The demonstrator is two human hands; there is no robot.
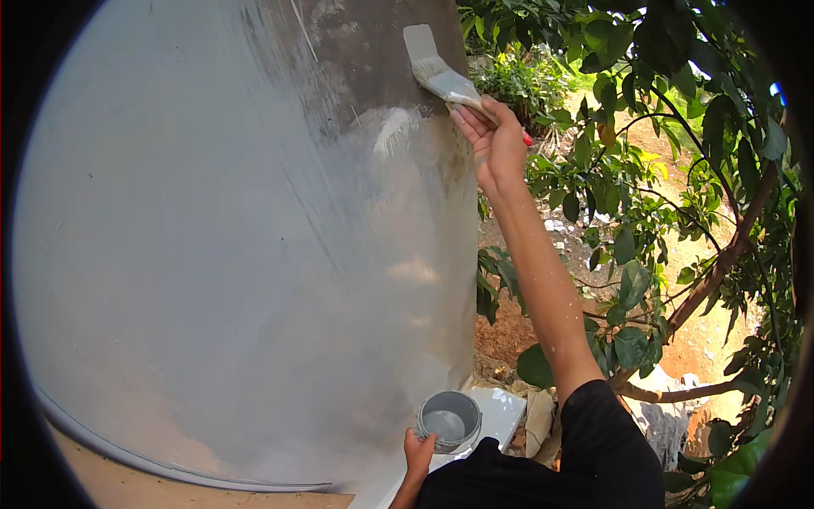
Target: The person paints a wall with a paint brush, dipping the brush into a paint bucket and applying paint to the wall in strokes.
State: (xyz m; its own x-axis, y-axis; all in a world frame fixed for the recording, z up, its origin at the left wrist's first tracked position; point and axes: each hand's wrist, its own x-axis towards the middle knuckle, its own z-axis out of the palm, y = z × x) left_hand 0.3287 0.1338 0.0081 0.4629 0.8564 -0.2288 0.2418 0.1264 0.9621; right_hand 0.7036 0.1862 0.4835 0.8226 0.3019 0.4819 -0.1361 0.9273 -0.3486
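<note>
With its fingers closed round the handle, my right hand holds a flat paintbrush out at the upper right part of the wall. The bristles touch the bare grey-brown surface, just below a short fresh pale stroke. Much of the wall is coated in light grey-white, streaky toward the top. Low in the view, my left hand grips the rim of a small grey bucket, thumb over the edge. Pale paint lies in the bottom of the bucket.
Leafy branches reach in from the right, close to my right arm. A white ledge lies beside the bucket, with broken stones past it. Reddish soil shows lower down beyond the wall's edge. A tan surface runs along the wall's foot.
</note>
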